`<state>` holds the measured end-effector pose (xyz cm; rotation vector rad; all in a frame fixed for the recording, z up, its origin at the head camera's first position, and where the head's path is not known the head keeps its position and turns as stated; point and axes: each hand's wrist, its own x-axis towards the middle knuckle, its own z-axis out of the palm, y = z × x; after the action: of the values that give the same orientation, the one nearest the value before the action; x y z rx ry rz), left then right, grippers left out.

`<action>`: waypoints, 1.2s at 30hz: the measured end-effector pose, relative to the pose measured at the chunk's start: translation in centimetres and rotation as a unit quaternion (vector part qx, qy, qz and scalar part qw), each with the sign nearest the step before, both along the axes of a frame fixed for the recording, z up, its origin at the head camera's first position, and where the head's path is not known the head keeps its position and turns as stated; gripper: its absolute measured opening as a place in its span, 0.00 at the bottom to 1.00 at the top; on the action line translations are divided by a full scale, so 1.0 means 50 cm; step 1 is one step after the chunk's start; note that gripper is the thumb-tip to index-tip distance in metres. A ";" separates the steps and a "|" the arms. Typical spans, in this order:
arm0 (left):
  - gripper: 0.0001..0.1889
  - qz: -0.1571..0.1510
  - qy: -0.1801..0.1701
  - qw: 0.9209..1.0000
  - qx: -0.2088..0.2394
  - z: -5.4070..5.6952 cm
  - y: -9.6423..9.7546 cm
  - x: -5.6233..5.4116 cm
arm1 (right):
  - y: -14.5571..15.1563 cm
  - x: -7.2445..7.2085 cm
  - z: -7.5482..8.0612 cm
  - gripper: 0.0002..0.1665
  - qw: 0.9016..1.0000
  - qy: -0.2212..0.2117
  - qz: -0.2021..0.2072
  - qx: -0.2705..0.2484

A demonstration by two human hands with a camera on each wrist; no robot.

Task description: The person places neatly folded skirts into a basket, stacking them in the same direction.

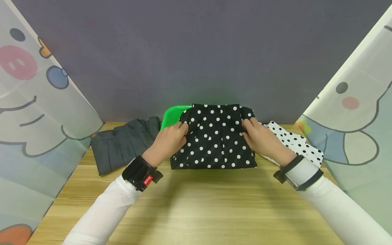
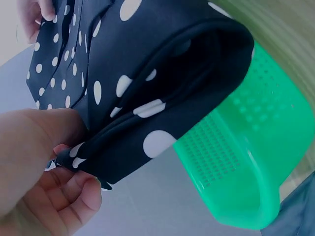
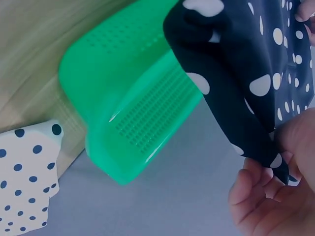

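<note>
A folded black cloth with white polka dots (image 1: 215, 139) hangs between my two hands in front of a green plastic basket (image 1: 172, 116). My left hand (image 1: 171, 139) pinches its left edge between thumb and fingers. At the opposite edge, my right hand (image 1: 260, 136) pinches the fabric the same way. In the left wrist view the cloth (image 2: 162, 49) shows a looped fold at its lower end, close over the perforated basket (image 2: 275, 113). Most of the basket is hidden behind the cloth in the head view; the right wrist view shows its holed wall (image 3: 152, 108).
Left of the basket lies a folded dark grey pleated cloth (image 1: 122, 143) on the wooden table (image 1: 208, 211). A white cloth with black dots (image 1: 294, 141) lies to the right, partly behind my right hand. A grey panel (image 1: 208, 54) stands behind, with cartoon-printed panels (image 1: 361, 112) at both sides.
</note>
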<state>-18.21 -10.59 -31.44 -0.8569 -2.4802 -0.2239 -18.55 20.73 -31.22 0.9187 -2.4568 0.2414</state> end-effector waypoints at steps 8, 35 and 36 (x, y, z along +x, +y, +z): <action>0.10 0.022 -0.024 0.999 -0.005 0.013 0.002 -0.042 | -0.010 -0.044 0.011 0.09 0.999 -0.031 -0.021 0.004; 0.09 0.113 -0.169 0.977 -0.069 0.018 0.035 -0.181 | -0.042 -0.174 0.028 0.08 0.965 -0.218 -0.133 0.066; 0.09 0.115 -0.176 0.975 -0.076 0.016 0.037 -0.185 | -0.043 -0.178 0.028 0.09 0.962 -0.229 -0.134 0.069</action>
<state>-27.46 -8.76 -30.65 -0.6207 -2.9343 -0.1127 -27.44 18.60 -29.84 0.6222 -3.0255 0.2057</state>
